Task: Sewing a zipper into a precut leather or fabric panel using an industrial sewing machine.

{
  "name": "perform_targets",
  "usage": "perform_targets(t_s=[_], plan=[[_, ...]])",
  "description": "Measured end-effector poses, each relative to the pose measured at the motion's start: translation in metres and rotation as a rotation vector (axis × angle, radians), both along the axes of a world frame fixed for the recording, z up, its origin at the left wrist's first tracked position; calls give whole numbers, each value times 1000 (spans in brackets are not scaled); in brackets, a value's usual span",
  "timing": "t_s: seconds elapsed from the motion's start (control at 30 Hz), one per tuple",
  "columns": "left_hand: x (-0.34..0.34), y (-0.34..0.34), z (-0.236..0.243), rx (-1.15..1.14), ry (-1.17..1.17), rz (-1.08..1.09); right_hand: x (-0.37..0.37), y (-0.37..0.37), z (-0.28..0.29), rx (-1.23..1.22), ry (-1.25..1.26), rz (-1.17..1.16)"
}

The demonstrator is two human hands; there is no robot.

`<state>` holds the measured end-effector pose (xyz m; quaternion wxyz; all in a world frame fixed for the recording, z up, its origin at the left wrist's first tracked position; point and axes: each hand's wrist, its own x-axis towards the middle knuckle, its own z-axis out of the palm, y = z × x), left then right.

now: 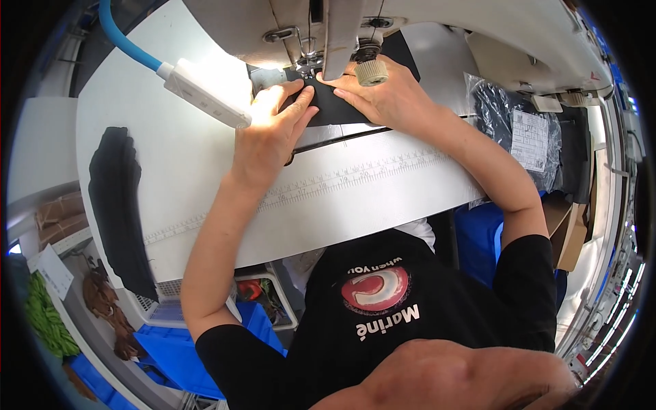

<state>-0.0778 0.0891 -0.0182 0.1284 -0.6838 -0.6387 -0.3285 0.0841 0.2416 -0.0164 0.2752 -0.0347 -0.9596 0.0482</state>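
A piece of black fabric (337, 111) lies flat on the bed of a sewing machine (437, 19), under its presser foot (307, 71). My left hand (272, 121) rests on the fabric's left part, fingers stretched and a little apart, tips just in front of the foot. On the other side, my right hand (389, 98) lies on the cloth with its fingers extended toward the needle area and the thumb apart. A ribbed cream knob (372, 72) hides part of that hand. Both hands press from above; whether any fabric edge is pinched, I cannot see.
A long folded black fabric strip (116, 205) hangs over the white table's (205, 205) left side. A white lamp or sensor bar (205, 93) on a blue cable reaches beside my left hand. A clear plastic bag (516, 130) with dark contents lies right. Blue bins (478, 236) stand below.
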Motion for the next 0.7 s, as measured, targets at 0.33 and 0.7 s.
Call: perform_targets(t_s=[0.33, 0.7], plan=[[0, 3, 0, 4, -28, 18, 3, -11, 38, -38, -33, 16], [1, -1, -4, -18, -93, 50, 294, 204, 178, -395, 703, -869]])
